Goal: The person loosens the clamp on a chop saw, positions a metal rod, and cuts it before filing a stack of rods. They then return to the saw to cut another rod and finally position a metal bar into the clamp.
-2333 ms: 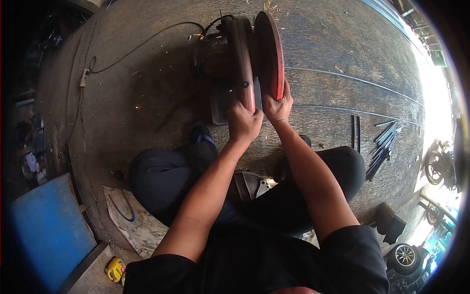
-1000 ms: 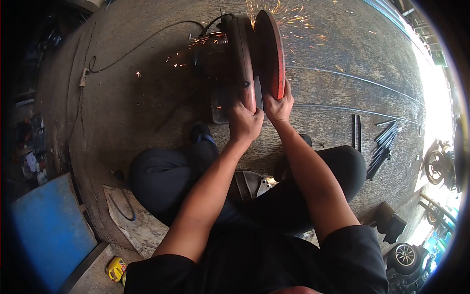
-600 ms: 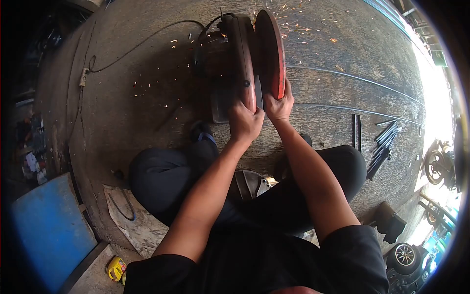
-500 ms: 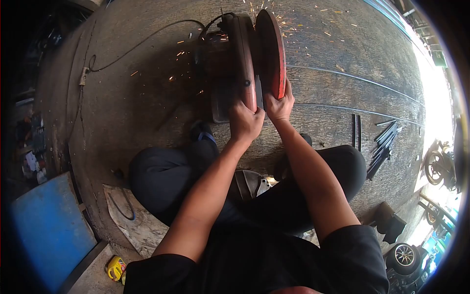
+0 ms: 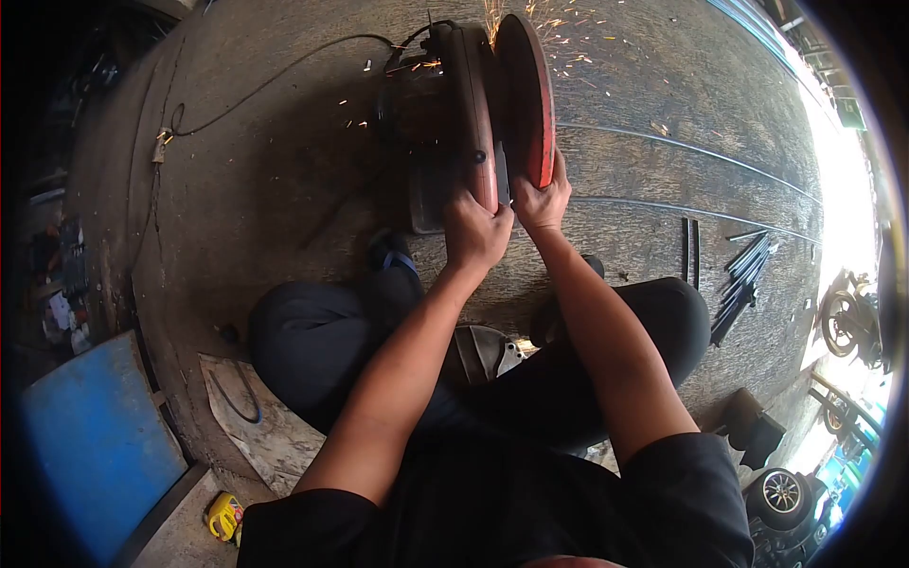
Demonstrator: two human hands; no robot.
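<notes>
Before me stands an electric cutting or grinding machine with a motor body and a reddish curved guard. My left hand is closed around the guard's lower end, its thumb toward the right. Just right of it, my right hand grips the lower edge of a large round disc with a red rim, standing on edge beside the guard. Sparks fly from the gap between guard and disc near the top. Whatever lies deeper in that gap is hidden.
A cable runs left from the machine to a connector. Thin metal rods and a bundle of dark bars lie on the floor at right. A blue panel and a yellow container are at lower left.
Sparks are denser at the top of the gap and fewer on the left. The disc and guard have shifted very slightly upward in view; both hands keep their grip.
</notes>
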